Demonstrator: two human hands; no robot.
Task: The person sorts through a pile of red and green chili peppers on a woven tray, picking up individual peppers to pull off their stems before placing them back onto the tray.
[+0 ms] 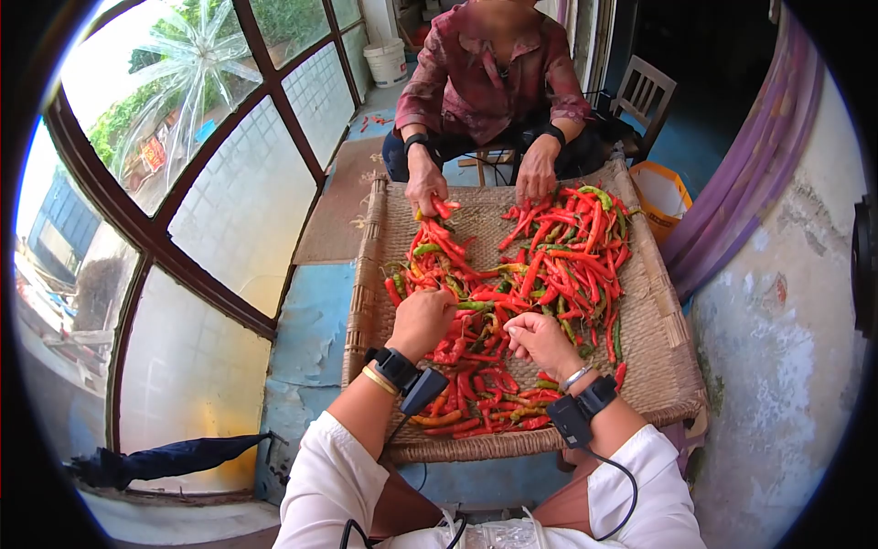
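Red chili peppers (567,265), a few of them green or yellowish, lie heaped on a woven rope-topped frame (654,366). My left hand (423,322) is closed above the near-left part of the heap, its back toward me. Red peppers show right beside its fingers, but what it grips is hidden. To its right, my right hand (541,342) has thumb and forefinger pressed together over the peppers. Anything in that pinch is too small to name. More peppers (485,393) are spread between my wrists and the near edge.
Across the frame sits a person in a patterned red shirt (448,78), left hand and right hand both at the peppers. A yellow-rimmed bucket (660,194) and a chair (646,99) stand at right. Windows line the left, with a dark folded umbrella (183,462) below.
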